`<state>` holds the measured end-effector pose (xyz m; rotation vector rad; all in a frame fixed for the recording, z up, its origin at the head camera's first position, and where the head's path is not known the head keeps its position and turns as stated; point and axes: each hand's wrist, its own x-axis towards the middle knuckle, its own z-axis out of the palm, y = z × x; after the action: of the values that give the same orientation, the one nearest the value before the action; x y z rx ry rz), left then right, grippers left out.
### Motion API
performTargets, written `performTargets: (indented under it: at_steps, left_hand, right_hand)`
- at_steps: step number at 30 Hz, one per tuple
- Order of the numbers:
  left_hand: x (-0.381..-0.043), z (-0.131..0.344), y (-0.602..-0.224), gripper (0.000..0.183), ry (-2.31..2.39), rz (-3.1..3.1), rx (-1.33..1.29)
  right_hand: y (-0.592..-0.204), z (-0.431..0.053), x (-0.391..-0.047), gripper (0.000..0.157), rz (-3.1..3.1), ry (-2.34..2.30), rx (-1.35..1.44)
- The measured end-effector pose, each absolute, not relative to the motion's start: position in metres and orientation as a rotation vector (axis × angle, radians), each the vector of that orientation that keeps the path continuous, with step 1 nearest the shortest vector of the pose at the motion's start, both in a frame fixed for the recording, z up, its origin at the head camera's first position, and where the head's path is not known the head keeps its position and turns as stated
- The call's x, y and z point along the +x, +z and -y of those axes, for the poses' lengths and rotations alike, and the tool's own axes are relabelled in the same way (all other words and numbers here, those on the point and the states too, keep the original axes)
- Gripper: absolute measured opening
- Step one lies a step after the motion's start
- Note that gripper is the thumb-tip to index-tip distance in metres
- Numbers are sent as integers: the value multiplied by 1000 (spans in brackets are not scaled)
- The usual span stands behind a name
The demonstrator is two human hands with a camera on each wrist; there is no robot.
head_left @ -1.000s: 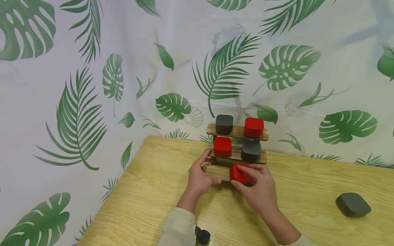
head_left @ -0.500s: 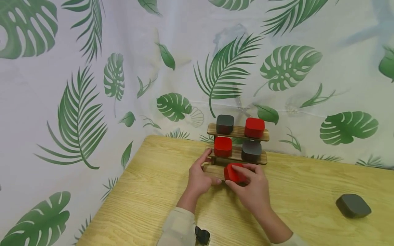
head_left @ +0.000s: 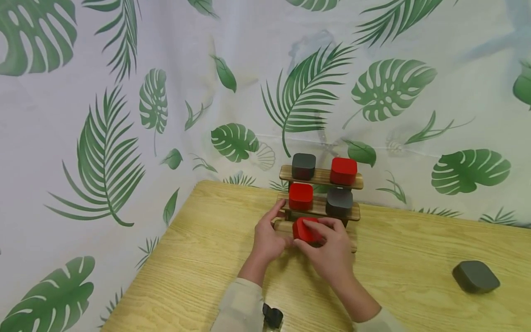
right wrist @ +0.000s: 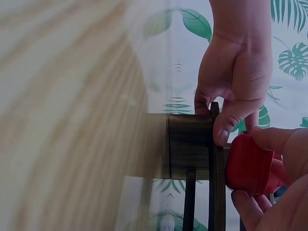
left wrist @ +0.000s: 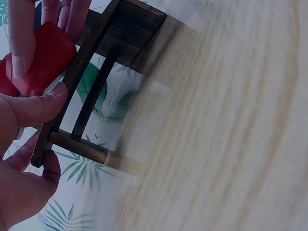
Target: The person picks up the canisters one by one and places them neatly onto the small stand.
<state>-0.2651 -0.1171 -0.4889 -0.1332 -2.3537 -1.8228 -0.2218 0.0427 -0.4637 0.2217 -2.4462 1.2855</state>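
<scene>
A three-tier wooden display stand [head_left: 318, 207] stands near the back edge of the table. My left hand [head_left: 268, 237] grips the left end of its lowest tier, thumb and fingers around the plank [right wrist: 219, 183]. Between thumb and fingers, my right hand [head_left: 333, 253] pinches a small red box [head_left: 303, 231] with rounded corners. That box is at the lowest tier, left of its middle, close to the left thumb; a seam runs around it [right wrist: 246, 166]. The middle tier bears a red box [head_left: 300, 196] and a dark grey box [head_left: 339, 202].
On the top tier are a dark grey box [head_left: 303, 166] at left and a red box [head_left: 343, 171] at right. Another dark grey box [head_left: 476, 276] lies on the wooden table [head_left: 415, 258] to the right. A leaf-patterned cloth [head_left: 249, 92] hangs behind.
My right hand has slid the red box leftward along the lowest tier, toward my left hand. The left hand keeps its place at the plank's end.
</scene>
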Motion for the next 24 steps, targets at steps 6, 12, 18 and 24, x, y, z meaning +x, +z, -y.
performTargets:
  at_steps: [6,12,18,24]
  left_hand:
    - [-265,118,-488,103,-1824,2349,-141]
    - [-266,119,-489,100,-1761,2359,-176]
    - [-266,119,-490,98,-1755,2351,-199]
    - [-266,119,-490,96,-1739,2358,-213]
  right_hand:
    - [-462,-35,-224,45,2442,1291,220]
    - [-463,-30,-225,45,2444,1256,197]
    - [-465,-27,-226,45,2435,1224,196]
    - [-466,-23,-230,44,2407,1196,196]
